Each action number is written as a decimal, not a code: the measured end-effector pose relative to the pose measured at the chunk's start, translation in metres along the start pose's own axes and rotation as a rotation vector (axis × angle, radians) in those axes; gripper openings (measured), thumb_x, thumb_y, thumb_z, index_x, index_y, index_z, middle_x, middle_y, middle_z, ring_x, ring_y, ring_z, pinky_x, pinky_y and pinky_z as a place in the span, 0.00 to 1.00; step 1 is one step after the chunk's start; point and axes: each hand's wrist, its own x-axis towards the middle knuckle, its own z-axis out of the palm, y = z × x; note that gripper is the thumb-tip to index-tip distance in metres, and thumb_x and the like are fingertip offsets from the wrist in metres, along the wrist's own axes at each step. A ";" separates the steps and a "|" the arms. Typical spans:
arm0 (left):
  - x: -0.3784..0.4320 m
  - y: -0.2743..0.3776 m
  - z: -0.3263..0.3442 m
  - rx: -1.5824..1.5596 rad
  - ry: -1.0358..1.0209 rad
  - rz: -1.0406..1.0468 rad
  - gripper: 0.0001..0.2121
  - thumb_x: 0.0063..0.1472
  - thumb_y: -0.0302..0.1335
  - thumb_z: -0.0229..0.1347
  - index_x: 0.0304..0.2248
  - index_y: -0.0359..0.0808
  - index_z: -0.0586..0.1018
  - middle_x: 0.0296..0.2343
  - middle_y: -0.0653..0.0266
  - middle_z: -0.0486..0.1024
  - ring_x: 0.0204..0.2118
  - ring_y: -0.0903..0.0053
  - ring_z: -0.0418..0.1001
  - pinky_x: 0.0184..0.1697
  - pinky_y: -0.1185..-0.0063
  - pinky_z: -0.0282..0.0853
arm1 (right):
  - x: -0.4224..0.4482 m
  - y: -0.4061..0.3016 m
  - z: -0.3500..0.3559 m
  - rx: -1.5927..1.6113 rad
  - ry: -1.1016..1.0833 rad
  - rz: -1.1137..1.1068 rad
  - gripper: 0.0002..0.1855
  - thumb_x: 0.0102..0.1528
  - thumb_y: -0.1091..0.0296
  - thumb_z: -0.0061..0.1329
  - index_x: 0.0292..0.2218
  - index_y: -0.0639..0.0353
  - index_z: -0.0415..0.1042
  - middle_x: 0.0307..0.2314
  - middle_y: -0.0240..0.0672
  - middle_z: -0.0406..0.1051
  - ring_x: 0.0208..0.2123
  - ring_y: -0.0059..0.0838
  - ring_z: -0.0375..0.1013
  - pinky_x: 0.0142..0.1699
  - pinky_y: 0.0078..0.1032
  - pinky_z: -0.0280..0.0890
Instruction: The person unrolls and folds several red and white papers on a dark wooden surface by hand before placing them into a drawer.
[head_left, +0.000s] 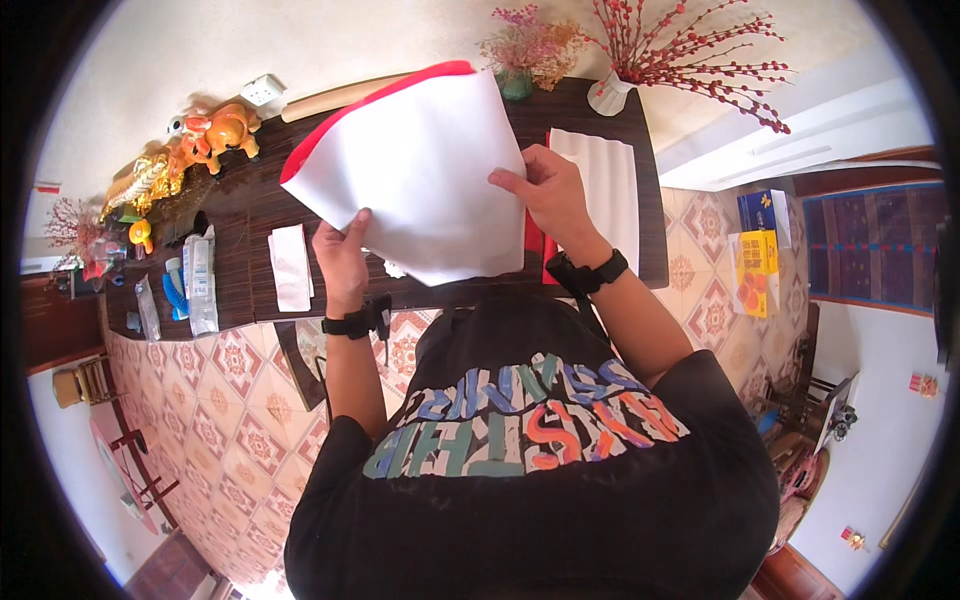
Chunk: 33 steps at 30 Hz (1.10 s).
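A large white sheet with a red back side (427, 172) is held up at a tilt over the dark wooden table (240, 202). My left hand (343, 251) pinches its lower left edge, thumb on the white face. Along the right edge, my right hand (551, 191) grips it between thumb and fingers. Red shows along the sheet's top left rim. Just right of my right hand lies a stack of wavy white sheets (600, 187) with red beneath. A folded white paper (290, 268) rests on the table left of my left hand. The raised sheet hides the table's middle.
Orange cow figurines (221, 135) and a gold ornament (150, 180) stand at the back left. Plastic-wrapped items (200, 281) lie near the left front edge. A white vase (611, 96) of red-berry branches and a green vase (515, 84) stand at the back. Boxes (756, 270) sit beyond the right end.
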 end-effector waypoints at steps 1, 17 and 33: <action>0.001 0.003 -0.001 0.041 -0.009 0.018 0.09 0.62 0.19 0.57 0.43 0.28 0.78 0.36 0.65 0.79 0.37 0.82 0.74 0.43 0.81 0.69 | -0.001 -0.002 -0.001 0.091 0.015 -0.009 0.09 0.53 0.71 0.61 0.35 0.63 0.75 0.25 0.28 0.75 0.28 0.14 0.71 0.34 0.17 0.66; -0.014 0.034 -0.014 0.221 -0.240 -0.055 0.12 0.62 0.19 0.58 0.46 0.29 0.78 0.37 0.69 0.77 0.37 0.84 0.71 0.41 0.83 0.66 | 0.009 -0.082 -0.026 0.377 0.018 -0.204 0.09 0.54 0.75 0.60 0.37 0.67 0.78 0.28 0.30 0.78 0.30 0.16 0.74 0.36 0.17 0.68; -0.027 0.134 0.087 1.213 0.199 1.083 0.19 0.52 0.18 0.63 0.45 0.36 0.77 0.47 0.60 0.75 0.52 0.63 0.71 0.56 0.66 0.64 | -0.007 -0.090 0.002 0.042 0.030 -0.436 0.08 0.51 0.76 0.60 0.35 0.66 0.79 0.28 0.35 0.79 0.29 0.19 0.75 0.37 0.19 0.71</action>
